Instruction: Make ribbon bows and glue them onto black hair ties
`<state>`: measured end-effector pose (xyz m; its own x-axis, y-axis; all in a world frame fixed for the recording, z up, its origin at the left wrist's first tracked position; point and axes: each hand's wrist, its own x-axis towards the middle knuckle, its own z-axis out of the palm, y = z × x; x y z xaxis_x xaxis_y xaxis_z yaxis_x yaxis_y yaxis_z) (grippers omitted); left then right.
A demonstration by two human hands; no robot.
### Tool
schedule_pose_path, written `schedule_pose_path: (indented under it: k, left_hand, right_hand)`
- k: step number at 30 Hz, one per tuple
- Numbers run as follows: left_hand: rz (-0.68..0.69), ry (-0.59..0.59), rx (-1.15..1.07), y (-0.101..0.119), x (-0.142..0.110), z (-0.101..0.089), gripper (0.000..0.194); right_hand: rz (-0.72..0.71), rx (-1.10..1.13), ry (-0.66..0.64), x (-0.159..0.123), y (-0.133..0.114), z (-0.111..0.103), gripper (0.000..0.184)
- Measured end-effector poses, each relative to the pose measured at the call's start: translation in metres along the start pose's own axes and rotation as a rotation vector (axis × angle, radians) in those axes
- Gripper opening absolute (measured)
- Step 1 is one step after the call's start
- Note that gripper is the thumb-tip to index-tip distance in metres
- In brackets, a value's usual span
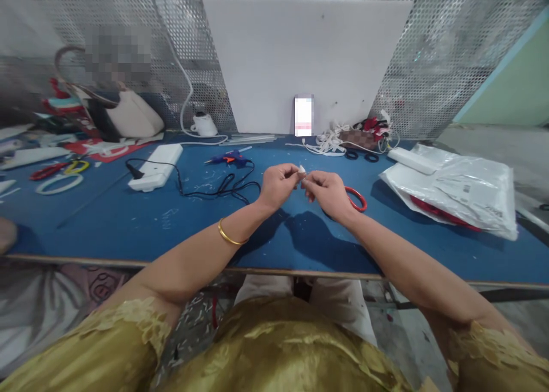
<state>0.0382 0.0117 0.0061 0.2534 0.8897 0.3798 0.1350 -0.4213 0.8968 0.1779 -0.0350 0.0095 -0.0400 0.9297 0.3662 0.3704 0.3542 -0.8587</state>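
Above the middle of the blue table, my two hands meet fingertip to fingertip. My left hand pinches a small white piece that pokes up between thumb and forefinger; its kind is too small to make out. Close against it, my right hand has thumb and forefinger pressed together at the lower edge of the same piece. Just beyond my right wrist lies a red ring-shaped handle, partly hidden by the hand. A blue glue gun rests on the table, left of and behind my left hand.
A white power strip with a black cord stands at left, near scissors and a white ring. A phone leans on a white board. Plastic-wrapped packets lie at right. Another person's hand shows at far left.
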Motion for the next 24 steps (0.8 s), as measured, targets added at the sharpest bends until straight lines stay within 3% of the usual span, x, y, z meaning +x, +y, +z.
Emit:
schedule_pose_path:
  k: [3, 5, 8, 11, 16, 24]
  left_hand:
    - [0.042, -0.042, -0.051, 0.0, 0.002, -0.002, 0.024]
    - [-0.01, -0.115, -0.188, 0.0, 0.004, -0.003, 0.027]
    - [-0.161, -0.193, -0.364, 0.0, 0.006, -0.004, 0.036]
    - [-0.257, -0.222, -0.403, 0.001, 0.006, -0.006, 0.038]
    - [-0.237, -0.199, -0.264, 0.002, 0.006, -0.009, 0.026]
    - [-0.201, -0.198, -0.212, 0.004, 0.008, -0.012, 0.02]
  right_hand:
    - [0.151, 0.365, -0.005, 0.002, 0.004, 0.005, 0.021]
    - [0.165, 0.448, 0.018, 0.004, 0.007, 0.006, 0.02]
    - [0.118, 0.412, 0.061, 0.006, 0.009, 0.003, 0.022]
    - [0.103, 0.328, 0.081, 0.007, 0.01, 0.0, 0.026]
    - [0.108, 0.209, 0.038, 0.007, 0.011, 0.0, 0.028]
    - [0.205, 0.388, -0.117, 0.012, 0.003, -0.011, 0.023]
